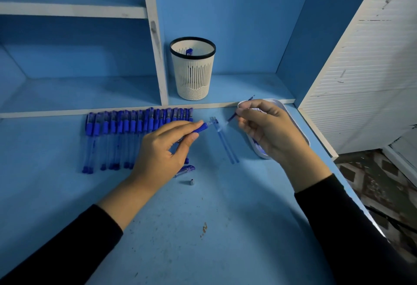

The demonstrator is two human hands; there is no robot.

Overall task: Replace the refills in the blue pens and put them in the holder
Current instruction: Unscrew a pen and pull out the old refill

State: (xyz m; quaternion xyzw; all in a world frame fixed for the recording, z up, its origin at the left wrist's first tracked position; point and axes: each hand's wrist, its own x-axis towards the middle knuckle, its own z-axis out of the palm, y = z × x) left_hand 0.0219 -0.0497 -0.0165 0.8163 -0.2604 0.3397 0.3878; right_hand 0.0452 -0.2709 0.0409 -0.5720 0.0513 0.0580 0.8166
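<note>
Head view: the holder [193,70] stands on the shelf at 12 o'clock from the hands, and only one blue pen [189,51] shows inside it. A long row of pens [135,126] lies on the desk [203,228] at 9 o'clock, so by judgement the task is at an early stage, with most pens left to do. The left hand [162,149] pinches a pen barrel [199,128] at its blue grip between curled thumb and fingers, open end pointing to 3 o'clock. The right hand [264,124], fingers curled, pinches a thin refill [232,116], its lower end aimed at that opening but apart from it; insertion appears to be the step in hand. Two loose refills [228,147] lie between the hands, a metal tip [191,182] and a cap [186,169] at 6 o'clock of the left hand, and a white tray [300,131] sits under the right hand. No brand, label or writing can be read.
</note>
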